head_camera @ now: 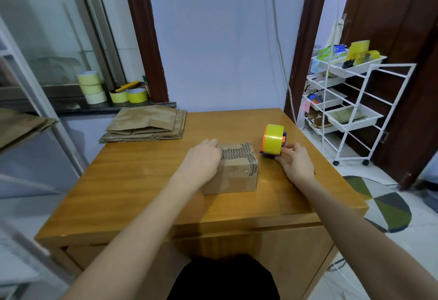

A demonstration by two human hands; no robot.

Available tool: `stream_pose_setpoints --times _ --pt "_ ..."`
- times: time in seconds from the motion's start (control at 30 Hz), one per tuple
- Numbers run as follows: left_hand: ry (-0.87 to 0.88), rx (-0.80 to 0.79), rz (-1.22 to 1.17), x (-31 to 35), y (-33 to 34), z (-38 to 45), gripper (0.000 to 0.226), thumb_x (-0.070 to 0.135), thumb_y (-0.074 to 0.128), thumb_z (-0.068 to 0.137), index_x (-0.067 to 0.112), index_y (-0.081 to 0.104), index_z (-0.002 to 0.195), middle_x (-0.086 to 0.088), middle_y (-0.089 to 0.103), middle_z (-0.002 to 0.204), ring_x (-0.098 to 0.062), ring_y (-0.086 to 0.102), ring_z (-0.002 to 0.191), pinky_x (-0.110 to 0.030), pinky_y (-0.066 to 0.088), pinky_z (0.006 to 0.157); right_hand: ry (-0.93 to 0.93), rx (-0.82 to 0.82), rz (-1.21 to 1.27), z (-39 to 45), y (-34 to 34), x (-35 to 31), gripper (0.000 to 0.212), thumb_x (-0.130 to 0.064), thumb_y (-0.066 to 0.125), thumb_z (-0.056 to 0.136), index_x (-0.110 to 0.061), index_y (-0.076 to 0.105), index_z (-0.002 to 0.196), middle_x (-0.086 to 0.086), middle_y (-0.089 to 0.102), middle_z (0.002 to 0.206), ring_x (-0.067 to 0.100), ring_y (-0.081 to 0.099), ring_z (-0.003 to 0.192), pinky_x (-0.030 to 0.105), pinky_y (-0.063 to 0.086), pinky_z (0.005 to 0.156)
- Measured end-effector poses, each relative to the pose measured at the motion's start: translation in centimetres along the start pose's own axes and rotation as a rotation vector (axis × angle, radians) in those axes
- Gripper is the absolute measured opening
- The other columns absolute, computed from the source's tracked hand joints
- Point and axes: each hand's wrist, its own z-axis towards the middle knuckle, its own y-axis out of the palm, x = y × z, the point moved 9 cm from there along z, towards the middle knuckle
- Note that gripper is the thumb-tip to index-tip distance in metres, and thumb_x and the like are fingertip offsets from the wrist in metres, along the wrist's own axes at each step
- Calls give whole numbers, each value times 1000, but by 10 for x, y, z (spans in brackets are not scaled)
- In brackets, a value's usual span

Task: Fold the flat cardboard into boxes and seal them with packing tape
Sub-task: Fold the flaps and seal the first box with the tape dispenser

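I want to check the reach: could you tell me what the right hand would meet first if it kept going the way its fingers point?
Most likely the tape dispenser: the right hand already has its fingertips at its base.

Brown box (233, 174) with ridged torn patches, yellow tape (273, 139) on a purple-orange dispenser (282, 144).

Single head-worn wide view, facing forward and down, close over table (147, 195)

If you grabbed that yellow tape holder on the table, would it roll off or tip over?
The tape dispenser stands upright on a narrow purple base, so a sideways nudge could probably tip it. The roll sits caged in the frame, so rolling away seems unlikely. It looks like light plastic, easy for the right hand to lift.
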Motion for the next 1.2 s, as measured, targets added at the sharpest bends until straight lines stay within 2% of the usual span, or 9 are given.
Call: stream_pose_setpoints --times 0.17,0.33,0.47,0.6,0.7,0.8,0.93,1.07,1.2 --pt "-71 4 -339 -23 6 3 17 19 47 97 12 62 98 3 44 91 -17 48 92 -26 33 69 -168 106 47 10 -32 -32 28 -24 59 94 -6 64 115 12 63 116 29 54 109 42 45 87" --pt "-142 66 -500 -28 11 2 15 14 52 93 17 61 105 4 56 106 -15 49 103 -28 43 82 -137 152 422 15 -79 -77 25 -32 37 102 -10 45 96 -4 52 68 19 50 58 35 35 54" --pt "-152 73 -475 -26 13 3 21 13 47 94 19 62 109 3 51 105 -17 44 106 -30 42 81 -96 237 631 21 -110 -112 28 -37 34 103 -10 38 96 -2 48 62 21 47 51 42 39 51" --pt "-147 83 -491 -26 15 0 20 14 48 94 18 62 108 5 42 95 -20 43 103 -32 41 82 -87 313 838 19 -132 -146 14 -26 40 102 -13 35 105 -4 38 54 6 35 44 28 31 47" --pt "-169 97 -587 -30 17 0 19 12 50 93 15 65 105 4 41 94 -21 43 104 -30 38 82 -44 320 1019 21 -133 -161 13 -17 37 103 -20 42 115 -4 46 66 4 44 55 16 35 49" --pt "-210 105 -652 -32 20 1 18 10 51 92 16 66 100 5 44 94 -18 43 104 -28 37 83 272 274 1337 27 -104 -149 24 -16 38 100 -16 61 105 -6 59 88 10 57 79 19 46 63" --pt "-280 226 -827 -36 23 -8 12 6 57 87 14 65 89 6 45 88 -17 43 97 -22 27 72 555 190 1774 16 -60 -144 22 -33 44 95 -16 57 98 8 64 93 17 60 68 26 45 59" --pt "-287 296 -868 -39 27 -10 13 3 56 87 10 64 92 7 48 90 -15 43 95 -19 28 74 532 309 1811 2 -46 -142 39 -29 53 92 -8 43 123 16 67 112 20 64 80 27 50 62" --pt "-320 332 -939 -41 34 -11 16 0 55 85 7 64 97 4 51 92 -17 46 96 -21 30 77 630 509 1740 -14 -33 -135 37 -21 60 91 -16 35 118 5 54 111 13 60 82 20 50 59"
